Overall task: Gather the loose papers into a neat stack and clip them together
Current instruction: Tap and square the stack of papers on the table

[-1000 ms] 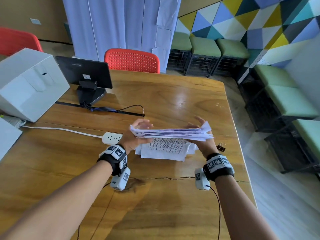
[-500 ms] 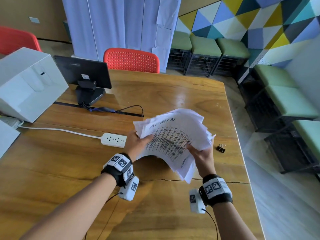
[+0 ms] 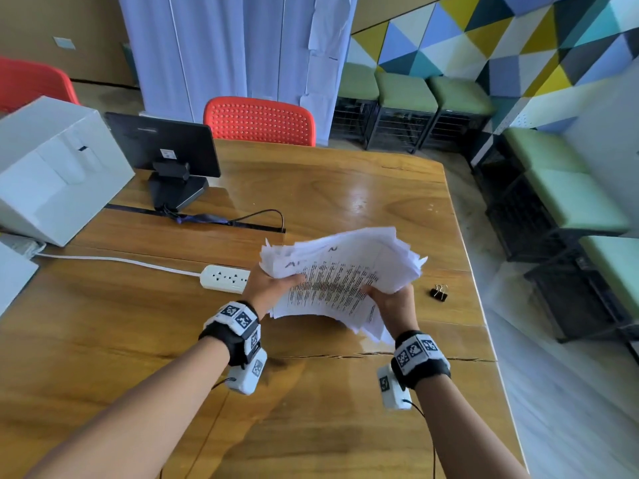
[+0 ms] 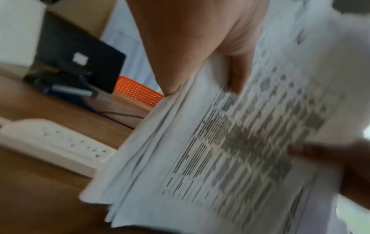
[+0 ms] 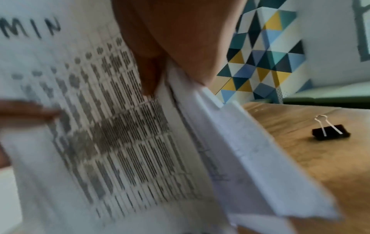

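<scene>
Papers, white printed sheets in an uneven sheaf (image 3: 340, 274), are held clear above the wooden bench (image 3: 311, 402), tilted so the printed face looks toward the person. Left hand (image 3: 268, 285) grips the sheaf's left edge, thumb (image 4: 239, 74) curled onto the top sheet. Right hand (image 3: 390, 302) grips the right side, thumb (image 5: 149, 74) on the print. Edges not aligned: corners fan out at the far right and several sheets sag below at the near right.

Black binder clip with silver wire handles (image 3: 439, 292) lies on the bench just right of the sheaf, untouched.

Risks, as judged:
- sagging lower sheets may slip out, since the grip appears to catch mostly the upper ones;
- clipping before squaring would lock in the skew;
- tapping the sheaf down hard could crumple the protruding corners.

Containers: white cardboard box (image 3: 52, 167) at far left; contents not visible.
</scene>
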Tool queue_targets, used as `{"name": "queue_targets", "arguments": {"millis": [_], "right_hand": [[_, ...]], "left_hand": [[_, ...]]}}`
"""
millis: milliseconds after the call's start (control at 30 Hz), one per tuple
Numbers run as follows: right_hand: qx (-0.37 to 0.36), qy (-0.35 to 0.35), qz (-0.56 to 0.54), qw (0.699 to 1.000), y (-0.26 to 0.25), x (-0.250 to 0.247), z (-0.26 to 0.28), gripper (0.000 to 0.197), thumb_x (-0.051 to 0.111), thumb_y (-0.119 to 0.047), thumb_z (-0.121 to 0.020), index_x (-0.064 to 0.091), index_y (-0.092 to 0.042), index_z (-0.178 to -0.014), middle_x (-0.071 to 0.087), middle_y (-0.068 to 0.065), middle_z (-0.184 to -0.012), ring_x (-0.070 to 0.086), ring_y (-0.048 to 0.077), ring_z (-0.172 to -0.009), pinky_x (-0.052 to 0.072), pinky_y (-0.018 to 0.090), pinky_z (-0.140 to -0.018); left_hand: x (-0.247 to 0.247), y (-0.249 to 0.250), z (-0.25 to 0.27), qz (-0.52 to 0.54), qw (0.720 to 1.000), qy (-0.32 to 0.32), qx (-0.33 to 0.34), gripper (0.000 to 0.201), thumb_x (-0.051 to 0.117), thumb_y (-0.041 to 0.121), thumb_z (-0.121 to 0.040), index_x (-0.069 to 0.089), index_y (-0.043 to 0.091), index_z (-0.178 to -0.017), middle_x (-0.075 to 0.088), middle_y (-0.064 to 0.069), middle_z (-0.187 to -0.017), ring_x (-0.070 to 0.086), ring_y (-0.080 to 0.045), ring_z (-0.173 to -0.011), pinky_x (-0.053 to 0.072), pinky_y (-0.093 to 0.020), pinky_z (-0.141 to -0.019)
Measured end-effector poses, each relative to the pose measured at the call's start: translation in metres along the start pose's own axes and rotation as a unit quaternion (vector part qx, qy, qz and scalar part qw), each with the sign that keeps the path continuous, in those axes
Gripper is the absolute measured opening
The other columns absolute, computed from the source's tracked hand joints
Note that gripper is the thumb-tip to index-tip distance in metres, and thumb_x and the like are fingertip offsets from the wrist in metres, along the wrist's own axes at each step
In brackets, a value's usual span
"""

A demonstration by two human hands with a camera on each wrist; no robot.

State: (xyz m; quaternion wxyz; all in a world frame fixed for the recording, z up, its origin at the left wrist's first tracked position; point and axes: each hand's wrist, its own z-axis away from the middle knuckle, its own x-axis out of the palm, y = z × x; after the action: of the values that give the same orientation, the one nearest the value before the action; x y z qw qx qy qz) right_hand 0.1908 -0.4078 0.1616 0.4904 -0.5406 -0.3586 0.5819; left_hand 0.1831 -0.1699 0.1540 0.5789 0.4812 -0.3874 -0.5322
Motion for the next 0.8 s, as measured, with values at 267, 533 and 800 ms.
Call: {"name": "queue_targets", "arguments": {"millis": [267,533,800], "right_hand": [[-0.076,-0.105,0.302,0.944,-0.075,-0.037,-0.035,0.020,0.084,-0.006,-0.064,0.069,-0.002,-0.076,0.064,0.004,-0.068,0.057,0.016,-0.062,0.047,0.029,-0.061],[-0.109,-0.219,0.487,0.839,-0.087,-0.004,-0.042,0.020,0.084,-0.013,-0.064,0.067,-0.017,-0.074,0.060,0.000,-0.077,0.057,0.020,-0.075,0.045,0.030,-0.069],[-0.073,-0.088,0.444,0.889,-0.027,-0.066,-0.033,0.029,0.081,-0.050,-0.055,0.058,-0.035,-0.063,0.056,-0.010,-0.059,0.053,0.019,-0.066,0.042,0.033,-0.062]], "left_hand": [[-0.053,0.051,-0.008,-0.076,0.986,-0.013,0.147,0.097,0.090,0.032,-0.048,0.042,0.032,-0.131,0.050,0.010,-0.137,0.050,-0.010,-0.123,0.043,-0.031,-0.100],[-0.019,0.037,-0.015,-0.219,0.936,-0.250,0.113,0.032,0.082,0.019,-0.067,0.070,0.025,-0.096,0.072,0.005,-0.095,0.066,0.000,-0.086,0.052,-0.028,-0.077],[-0.034,0.020,-0.014,-0.164,0.961,-0.194,0.111,0.037,0.071,0.001,-0.078,0.074,0.038,-0.074,0.074,0.017,-0.073,0.063,0.004,-0.070,0.053,-0.020,-0.064]]}}
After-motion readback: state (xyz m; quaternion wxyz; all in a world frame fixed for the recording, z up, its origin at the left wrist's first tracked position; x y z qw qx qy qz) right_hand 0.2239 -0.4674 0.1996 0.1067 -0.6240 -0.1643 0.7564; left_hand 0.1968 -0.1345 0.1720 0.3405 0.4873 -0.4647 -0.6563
